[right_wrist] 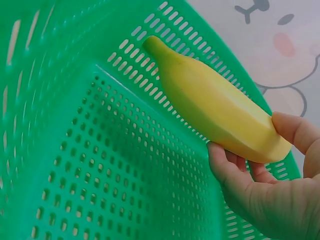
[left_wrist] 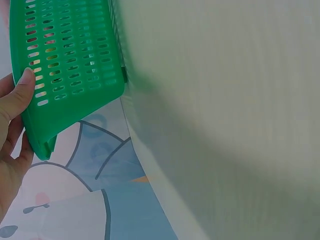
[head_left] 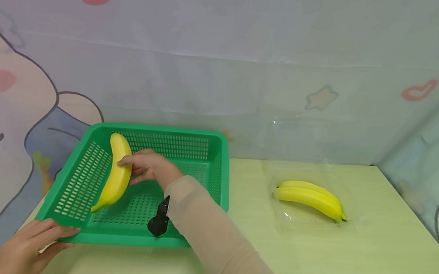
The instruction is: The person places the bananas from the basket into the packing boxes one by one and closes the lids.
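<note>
A yellow banana [head_left: 119, 174] is pinched between the thumb and fingers of my right hand [head_left: 144, 165], over the left side of a green plastic basket [head_left: 225, 173]. In the right wrist view the banana [right_wrist: 215, 102] slants above the perforated floor, its stem toward the upper left. My left hand [head_left: 34, 245] grips the basket's near left corner. The left wrist view shows that hand's thumb [left_wrist: 26, 82] on the outside of the slotted wall, with fingers at the rim. Below the banana, the basket's floor shows its rows of holes.
To the right, two more bananas [head_left: 310, 198] lie side by side on clear plastic packaging [head_left: 289, 219] on the pale green table [head_left: 385, 228]. A printed cloth backdrop [head_left: 238, 70] rises directly behind the table. A black wrist device [head_left: 159, 221] sits at the right sleeve.
</note>
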`<state>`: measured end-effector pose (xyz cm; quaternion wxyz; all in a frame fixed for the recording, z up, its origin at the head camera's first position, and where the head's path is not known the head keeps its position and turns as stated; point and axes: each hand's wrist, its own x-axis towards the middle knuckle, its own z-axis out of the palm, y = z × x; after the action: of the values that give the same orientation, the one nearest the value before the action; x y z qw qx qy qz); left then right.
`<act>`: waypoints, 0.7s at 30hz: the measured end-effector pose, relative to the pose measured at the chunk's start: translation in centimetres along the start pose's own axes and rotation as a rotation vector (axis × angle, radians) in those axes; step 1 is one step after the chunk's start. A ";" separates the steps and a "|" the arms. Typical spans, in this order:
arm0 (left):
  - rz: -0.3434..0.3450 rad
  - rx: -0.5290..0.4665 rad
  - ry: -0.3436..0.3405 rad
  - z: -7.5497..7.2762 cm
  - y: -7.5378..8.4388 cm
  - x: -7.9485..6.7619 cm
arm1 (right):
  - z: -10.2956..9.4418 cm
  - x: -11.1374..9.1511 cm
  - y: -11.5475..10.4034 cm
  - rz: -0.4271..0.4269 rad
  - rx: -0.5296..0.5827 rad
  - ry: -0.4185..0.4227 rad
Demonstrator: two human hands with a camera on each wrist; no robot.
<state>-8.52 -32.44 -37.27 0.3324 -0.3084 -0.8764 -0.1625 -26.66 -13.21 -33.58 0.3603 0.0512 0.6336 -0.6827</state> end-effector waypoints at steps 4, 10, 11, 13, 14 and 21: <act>-0.005 0.015 0.000 0.0 -0.1 0.2 | -0.1 -0.3 -0.4 0.012 0.007 0.015; 0.012 -0.007 0.022 0.4 -0.4 0.7 | -0.9 -0.8 -0.9 0.015 0.013 0.041; 0.015 -0.009 0.022 0.5 -0.4 0.8 | -1.0 -0.9 -0.9 0.016 0.010 0.047; 0.013 -0.013 0.023 0.6 -0.5 0.8 | -1.3 -1.1 -1.0 0.021 0.005 0.056; 0.014 -0.013 0.024 0.7 -0.5 0.9 | -1.4 -1.3 -1.1 0.025 0.004 0.053; 0.012 -0.007 0.017 0.9 -0.9 0.7 | -2.0 -2.2 -1.5 0.035 0.023 0.047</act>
<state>-9.95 -32.36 -37.52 0.3398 -0.3135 -0.8710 -0.1659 -26.61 -10.54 -31.55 0.3567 0.0822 0.6329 -0.6823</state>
